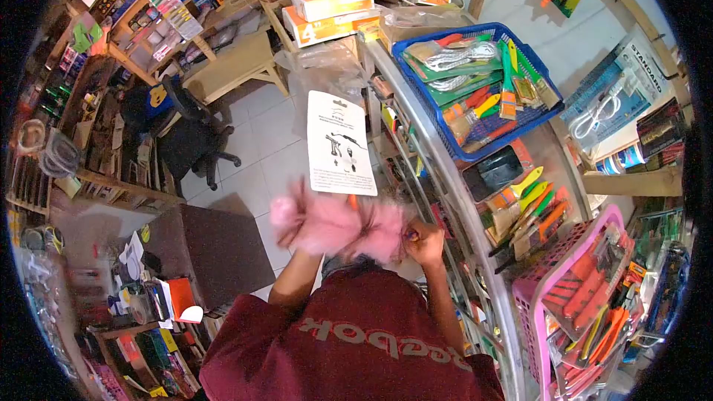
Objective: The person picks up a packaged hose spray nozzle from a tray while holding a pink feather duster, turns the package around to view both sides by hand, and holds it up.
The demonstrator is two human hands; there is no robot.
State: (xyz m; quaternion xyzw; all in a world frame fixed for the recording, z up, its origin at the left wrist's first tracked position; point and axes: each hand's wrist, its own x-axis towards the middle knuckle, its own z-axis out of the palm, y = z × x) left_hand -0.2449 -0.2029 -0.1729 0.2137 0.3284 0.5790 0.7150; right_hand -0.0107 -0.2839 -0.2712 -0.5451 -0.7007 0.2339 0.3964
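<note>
1. Nearest us is our maroon shirt [371, 334], its lettering upside down in this view.
2. Our left forearm [291, 286] reaches forward; the left hand is hidden behind the pink fluffy thing [327, 226], so we cannot tell whether it is spread or pinching.
3. Our right hand [425, 243] has its fingers bent in at the right end of that same fluffy thing; blur keeps us from telling what, if anything, they pinch.
4. The fluffy thing is just beyond our chest, stretching from in front of the left forearm to the right hand.
5. Just above it in view we see a white printed card [338, 145] with small tool pictures.
6. To our right runs the worktop [448, 168], metal-edged, bearing a pink basket [529, 319] with red-handled tools [587, 293].
7. Further along it we find loose paintbrushes [520, 200], then a blue basket [433, 120] holding more brushes and packaged white cord [464, 57].
8. Past that, white-and-orange boxes [334, 6] sit stacked.
9. Off to our left, a black chair [189, 141] stands on the tiled floor [252, 130], with stocked shelves beyond.
</note>
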